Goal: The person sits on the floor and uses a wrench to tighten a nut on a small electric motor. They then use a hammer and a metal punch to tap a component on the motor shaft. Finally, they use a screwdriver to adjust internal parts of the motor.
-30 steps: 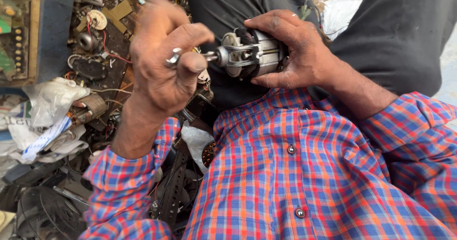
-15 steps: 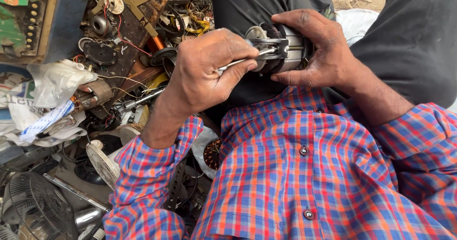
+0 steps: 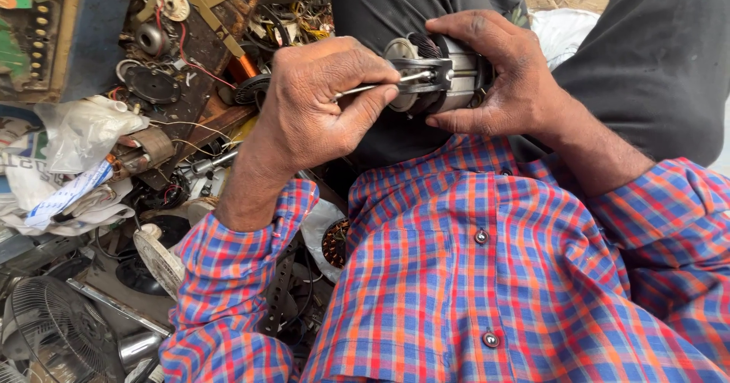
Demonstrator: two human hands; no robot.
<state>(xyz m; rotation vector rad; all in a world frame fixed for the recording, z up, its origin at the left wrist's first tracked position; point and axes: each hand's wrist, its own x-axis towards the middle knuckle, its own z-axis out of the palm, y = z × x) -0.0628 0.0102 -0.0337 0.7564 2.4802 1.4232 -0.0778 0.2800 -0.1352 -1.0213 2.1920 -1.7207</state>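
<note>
A heap of scrap covers the ground to the left of the hands: rusted metal plates, loose wires, round speaker-like parts, a crumpled white plastic bag (image 3: 76,136), and lower down a wire fan grille (image 3: 57,337) with thin radial ribs. Nearer the camera a red-and-blue checked shirt (image 3: 487,276) of woven cloth fills the lower frame, with dark trousers (image 3: 654,56) behind the hands.

The right hand (image 3: 502,79) is wrapped over a small electric motor (image 3: 445,75), a cylindrical body of dull grey metal with a dark slotted end and a black bracket across its face. Its fingers curl over the top and its thumb presses from below, so the motor is firmly clasped between the knees.

The left hand (image 3: 323,102), just left of the motor, is closed tight around a thin shiny metal tool (image 3: 380,87), a slim rod pinched between thumb and bent fingers. The rod's tip meets the motor's bracket.
</note>
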